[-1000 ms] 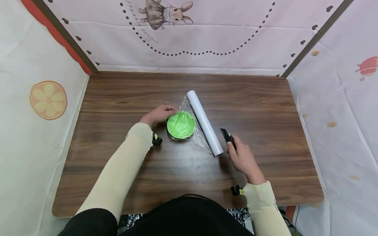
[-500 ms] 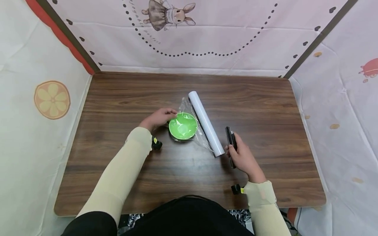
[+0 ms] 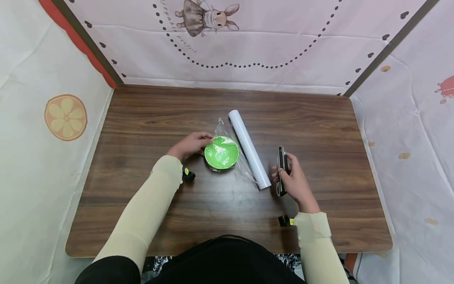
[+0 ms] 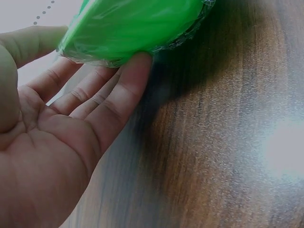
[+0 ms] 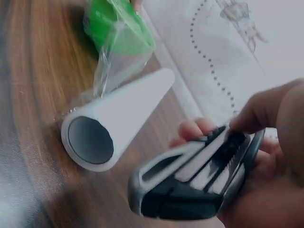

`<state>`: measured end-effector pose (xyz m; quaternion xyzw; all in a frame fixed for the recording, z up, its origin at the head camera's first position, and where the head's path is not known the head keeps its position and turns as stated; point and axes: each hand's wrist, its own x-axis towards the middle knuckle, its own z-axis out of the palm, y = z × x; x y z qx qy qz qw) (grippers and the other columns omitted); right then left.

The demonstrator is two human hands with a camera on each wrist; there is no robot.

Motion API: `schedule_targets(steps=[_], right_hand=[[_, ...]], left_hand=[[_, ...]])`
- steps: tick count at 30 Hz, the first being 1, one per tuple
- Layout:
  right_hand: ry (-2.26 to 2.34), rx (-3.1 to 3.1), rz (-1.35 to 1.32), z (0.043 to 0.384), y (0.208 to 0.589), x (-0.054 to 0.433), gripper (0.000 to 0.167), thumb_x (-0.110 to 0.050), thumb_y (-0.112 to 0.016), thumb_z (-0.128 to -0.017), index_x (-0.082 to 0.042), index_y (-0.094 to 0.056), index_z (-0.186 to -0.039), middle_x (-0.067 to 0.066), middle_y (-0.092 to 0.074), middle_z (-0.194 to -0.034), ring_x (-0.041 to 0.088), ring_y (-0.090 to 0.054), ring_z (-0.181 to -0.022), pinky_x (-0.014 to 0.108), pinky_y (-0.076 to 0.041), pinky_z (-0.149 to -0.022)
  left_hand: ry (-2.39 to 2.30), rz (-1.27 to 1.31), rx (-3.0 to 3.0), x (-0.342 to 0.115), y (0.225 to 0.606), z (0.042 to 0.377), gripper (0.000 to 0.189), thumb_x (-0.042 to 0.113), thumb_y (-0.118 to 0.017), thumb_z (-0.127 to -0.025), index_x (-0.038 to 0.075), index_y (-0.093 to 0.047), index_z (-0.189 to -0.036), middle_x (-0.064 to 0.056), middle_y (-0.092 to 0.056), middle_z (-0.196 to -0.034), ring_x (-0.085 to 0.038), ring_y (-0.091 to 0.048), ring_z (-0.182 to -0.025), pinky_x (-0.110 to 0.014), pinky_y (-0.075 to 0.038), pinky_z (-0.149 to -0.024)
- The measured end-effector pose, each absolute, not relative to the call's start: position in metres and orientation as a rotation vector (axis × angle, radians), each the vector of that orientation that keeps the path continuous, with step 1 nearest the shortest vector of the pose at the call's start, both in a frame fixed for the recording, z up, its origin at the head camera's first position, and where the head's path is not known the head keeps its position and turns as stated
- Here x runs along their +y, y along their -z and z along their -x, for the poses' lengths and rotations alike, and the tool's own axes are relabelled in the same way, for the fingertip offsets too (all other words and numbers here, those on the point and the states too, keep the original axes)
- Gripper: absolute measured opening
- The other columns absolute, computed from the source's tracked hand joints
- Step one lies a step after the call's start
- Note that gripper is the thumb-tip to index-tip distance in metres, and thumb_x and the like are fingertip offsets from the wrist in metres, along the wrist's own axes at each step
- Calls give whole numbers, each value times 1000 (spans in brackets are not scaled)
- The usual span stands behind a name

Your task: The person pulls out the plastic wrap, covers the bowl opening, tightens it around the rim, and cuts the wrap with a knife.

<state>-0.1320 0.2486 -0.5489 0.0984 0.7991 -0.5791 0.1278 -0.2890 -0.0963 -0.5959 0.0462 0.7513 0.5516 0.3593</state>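
Observation:
A green bowl (image 3: 221, 153) covered in clear plastic wrap (image 3: 244, 167) sits near the table's middle. My left hand (image 3: 193, 144) holds its left rim; in the left wrist view the thumb lies at the rim and the fingers reach under the bowl's side. The wrap spreads right to a long white roll (image 3: 250, 150), whose hollow near end shows in the right wrist view. Right of the roll, my right hand (image 3: 294, 177) grips a black and grey utility knife (image 5: 190, 175), the thumb on its ridged top. No blade shows in the right wrist view.
The brown wooden table (image 3: 159, 106) has rounded front corners. White printed cloth walls (image 3: 64, 177) enclose it at the back and both sides. The person's black-clothed body (image 3: 227, 262) is at the front edge.
The knife has turned in my right hand, from tilted left to nearly upright in the head view. My left hand stays at the bowl's rim. The head view shifted slightly.

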Motion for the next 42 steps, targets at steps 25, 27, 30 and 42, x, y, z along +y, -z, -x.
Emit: schedule_targets(steps=[25,27,30,42], right_hand=[[1550,2531,-939,179,594,278,36,-16,-72,-87,-15,-66,-122,9,-67,-99,17,-60,-82,25,-49,-65],[1537,2536,-946,181,595,278,36,-17,-72,-87,-15,-66,-123,9,-68,-104,17,-61,-87,24,-48,-67],[1517,2536,-954,182,597,280,36,-17,-71,-88,-13,-66,-123,10,-68,-108,17,-60,-91,24,-47,-71],[1400,2574,-965,179,605,285,36,-20,-70,-89,-12,-67,-123,7,-65,-108,19,-57,-95,26,-45,-78]], left_hand=[[-1464,-80,1887,-99,597,284,40,22,-50,-101,2,-48,-136,-17,-47,-138,-14,-59,-91,-31,-56,-76],[-1461,-76,1897,-99,597,284,39,23,-50,-101,3,-50,-135,-16,-49,-135,-14,-59,-91,-31,-56,-76],[-1457,-74,1903,-99,598,284,38,23,-51,-101,4,-51,-134,-16,-51,-132,-15,-60,-90,-32,-56,-77],[-1471,-83,1895,-96,597,282,36,22,-51,-101,4,-51,-132,-15,-51,-131,-16,-61,-91,-34,-57,-76]])
